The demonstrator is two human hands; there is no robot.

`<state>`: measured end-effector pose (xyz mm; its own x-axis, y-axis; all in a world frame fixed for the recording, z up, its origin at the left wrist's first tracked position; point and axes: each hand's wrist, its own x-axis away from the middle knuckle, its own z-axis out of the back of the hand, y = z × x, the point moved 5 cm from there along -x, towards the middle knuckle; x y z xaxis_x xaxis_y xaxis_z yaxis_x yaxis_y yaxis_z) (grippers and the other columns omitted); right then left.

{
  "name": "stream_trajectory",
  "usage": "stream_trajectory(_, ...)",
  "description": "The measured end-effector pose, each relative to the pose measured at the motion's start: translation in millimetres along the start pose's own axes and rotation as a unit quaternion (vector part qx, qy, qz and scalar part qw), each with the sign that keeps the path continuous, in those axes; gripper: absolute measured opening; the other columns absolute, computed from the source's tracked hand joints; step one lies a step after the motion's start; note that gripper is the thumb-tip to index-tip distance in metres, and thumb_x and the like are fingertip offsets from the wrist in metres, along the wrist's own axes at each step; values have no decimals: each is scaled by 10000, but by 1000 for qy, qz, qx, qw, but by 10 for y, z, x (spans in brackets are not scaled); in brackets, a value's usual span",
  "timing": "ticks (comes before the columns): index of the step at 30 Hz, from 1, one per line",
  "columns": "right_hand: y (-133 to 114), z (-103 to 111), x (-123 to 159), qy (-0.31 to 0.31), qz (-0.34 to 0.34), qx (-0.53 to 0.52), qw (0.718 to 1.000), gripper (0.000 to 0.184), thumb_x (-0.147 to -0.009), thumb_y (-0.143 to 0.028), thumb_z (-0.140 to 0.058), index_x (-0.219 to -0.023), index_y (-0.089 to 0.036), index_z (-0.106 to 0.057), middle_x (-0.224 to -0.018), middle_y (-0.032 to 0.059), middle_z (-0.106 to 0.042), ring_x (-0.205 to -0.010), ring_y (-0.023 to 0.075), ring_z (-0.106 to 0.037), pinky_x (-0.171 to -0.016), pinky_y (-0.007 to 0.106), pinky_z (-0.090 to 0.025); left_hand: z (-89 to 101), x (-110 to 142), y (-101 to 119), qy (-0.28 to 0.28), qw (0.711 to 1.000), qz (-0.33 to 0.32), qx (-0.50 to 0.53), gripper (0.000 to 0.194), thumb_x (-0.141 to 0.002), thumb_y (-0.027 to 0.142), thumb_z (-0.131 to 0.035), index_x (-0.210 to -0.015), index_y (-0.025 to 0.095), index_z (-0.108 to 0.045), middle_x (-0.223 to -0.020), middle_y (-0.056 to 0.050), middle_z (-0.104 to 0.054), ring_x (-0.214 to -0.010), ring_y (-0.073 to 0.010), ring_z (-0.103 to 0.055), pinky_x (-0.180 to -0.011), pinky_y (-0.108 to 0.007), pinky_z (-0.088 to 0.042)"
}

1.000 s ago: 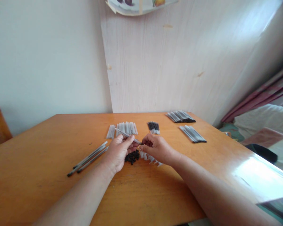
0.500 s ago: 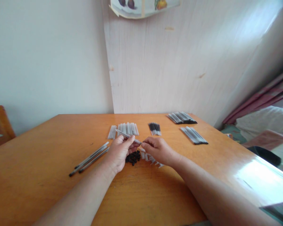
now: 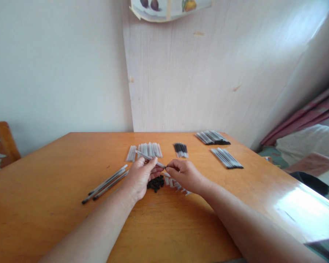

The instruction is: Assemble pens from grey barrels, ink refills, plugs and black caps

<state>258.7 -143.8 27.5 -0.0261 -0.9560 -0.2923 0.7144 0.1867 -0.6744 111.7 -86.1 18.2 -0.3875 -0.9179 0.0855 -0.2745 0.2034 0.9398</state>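
Your table [image 3: 159, 226] orange-brown; tube [image 3: 144, 155] whitish; loose pieces [image 3: 156, 183] black; panel [image 3: 175, 84] pinkish-white, faint vertical grain; wall [image 3: 60, 65] pale grey-blue; curtain [image 3: 296, 116] dark pink.

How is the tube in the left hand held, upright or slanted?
Slanted, not upright: the tube runs crosswise toward the right hand.

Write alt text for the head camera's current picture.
The left hand holds a thin pale tube; the right hand pinches its end. Around them on a wooden table lie small black pieces and rows of slim sticks.
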Motion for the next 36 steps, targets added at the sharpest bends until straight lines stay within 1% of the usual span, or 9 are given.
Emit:
stream_trajectory(2,-5,14,-4,15,7,-1,1000,175,-844,-344,-583,-842,-177,-636,-694,-12,-605,-609,94,-507,-546,207,-354,-2,1,-1,-2,1000,0,-2,212,-819,280,-674,-920,157,-534,-796,-83,-703,-696,-172,-696,-612,-258,-546)
stream_trajectory(4,-4,15,-7,17,8,-1,1000,191,-824,-361,-613,-867,-177,-637,-702,-11,-610,-611,96,-509,-544,208,-354,-2,2,-1,-4,1000,0,-2,207,-823,277,-669,-920,160,-528,-800,-80,-704,-703,-173,-698,-622,-262,-549)
stream_trajectory(9,-9,-2,-9,10,9,7,1000,237,-896,-343,-500,-810,-181,-650,-678,-8,-606,-608,98,-511,-551,216,-357,-2,13,6,-3,1000,-1,0,218,-818,285,-676,-930,160,-537,-802,-77,-706,-724,-175,-700,-625,-260,-548)
stream_trajectory(13,-24,9,-16,28,4,7,1000,147,-830,-322,-596,-827,-183,-641,-688,-10,-610,-612,100,-513,-554,215,-366,-11,17,8,-5,1000,3,9,251,-798,305,-699,-934,162,-545,-786,-74,-707,-707,-176,-700,-615,-258,-546)
stream_trajectory(15,-29,8,-17,25,-2,-1,1000,181,-830,-355,-602,-846,-180,-646,-685,-8,-612,-609,102,-514,-547,215,-365,-10,12,6,-6,1000,4,15,256,-796,310,-702,-937,163,-546,-781,-73,-707,-706,-178,-701,-619,-264,-549)
stream_trajectory(19,-42,4,-11,10,-7,-5,1000,255,-892,-370,-508,-846,-178,-668,-686,-1,-621,-609,103,-517,-554,220,-366,8,-2,-3,1,1000,3,20,273,-783,320,-717,-940,161,-560,-782,-76,-709,-709,-183,-705,-608,-260,-550)
stream_trajectory(28,-59,25,-32,55,14,42,998,74,-788,-252,-608,-806,-187,-640,-671,-15,-598,-613,102,-506,-574,222,-356,10,-9,-25,3,1000,10,20,254,-801,328,-695,-918,164,-541,-758,-74,-705,-695,-185,-705,-595,-259,-548)
stream_trajectory(32,-50,15,-30,58,13,51,997,72,-783,-251,-609,-806,-183,-619,-664,-18,-585,-596,98,-490,-557,220,-337,42,-26,-24,15,999,8,27,219,-819,314,-672,-899,164,-533,-773,-80,-708,-713,-184,-709,-593,-246,-540)
stream_trajectory(36,-20,-2,-35,53,3,49,997,92,-810,-266,-590,-828,-186,-631,-692,-7,-610,-615,105,-515,-573,227,-349,89,-51,-14,34,998,6,47,218,-806,307,-684,-873,163,-534,-767,-80,-708,-687,-178,-705,-582,-242,-532)
